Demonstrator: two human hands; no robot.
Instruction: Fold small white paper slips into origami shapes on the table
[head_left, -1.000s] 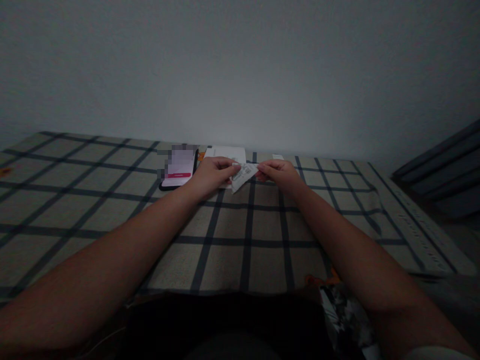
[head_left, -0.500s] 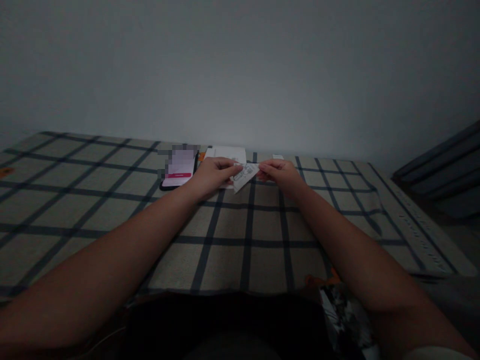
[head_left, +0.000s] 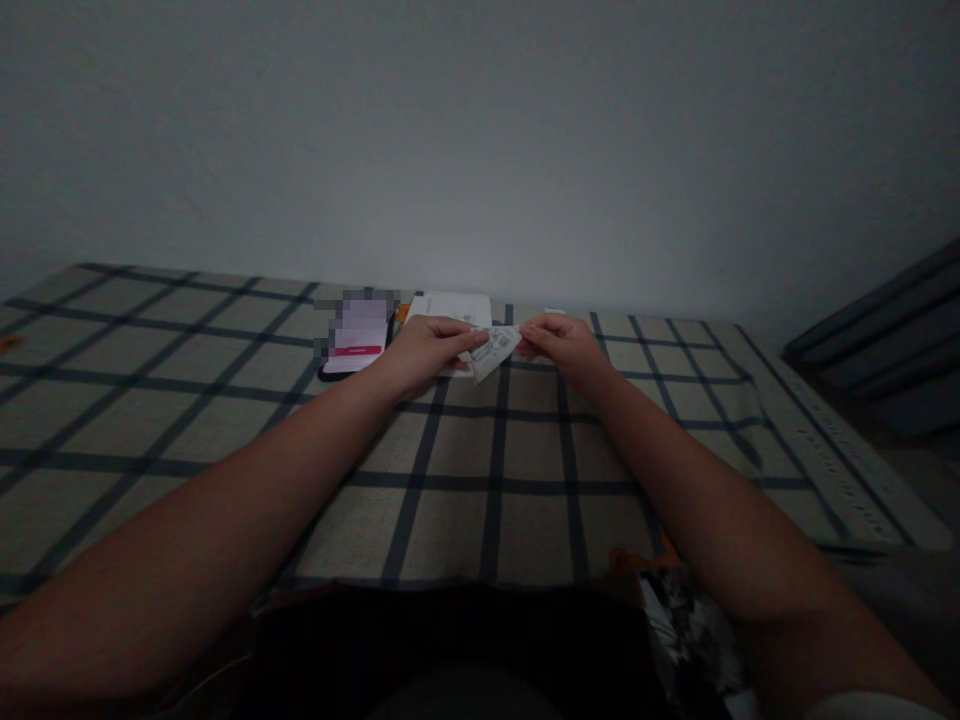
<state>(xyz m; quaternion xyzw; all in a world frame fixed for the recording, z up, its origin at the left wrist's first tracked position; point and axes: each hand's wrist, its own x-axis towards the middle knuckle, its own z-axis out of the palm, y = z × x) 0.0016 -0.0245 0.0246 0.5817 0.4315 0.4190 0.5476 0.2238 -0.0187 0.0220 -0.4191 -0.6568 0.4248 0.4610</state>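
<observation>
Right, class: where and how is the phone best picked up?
Probably grip the phone across its long edges, coming from the left: it lies flat on the cloth, face up, and the left hand sits close by its right side.

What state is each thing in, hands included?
Small white printed slip: held between both hands, lower corner free.
Left hand: pinching its left side.
Right hand: pinching its right corner.
Black-edged rectangular phone: lying face up, screen lit.
White rectangular paper: lying partly behind the left hand.
Beige-and-dark checked cloth: spread out.
</observation>
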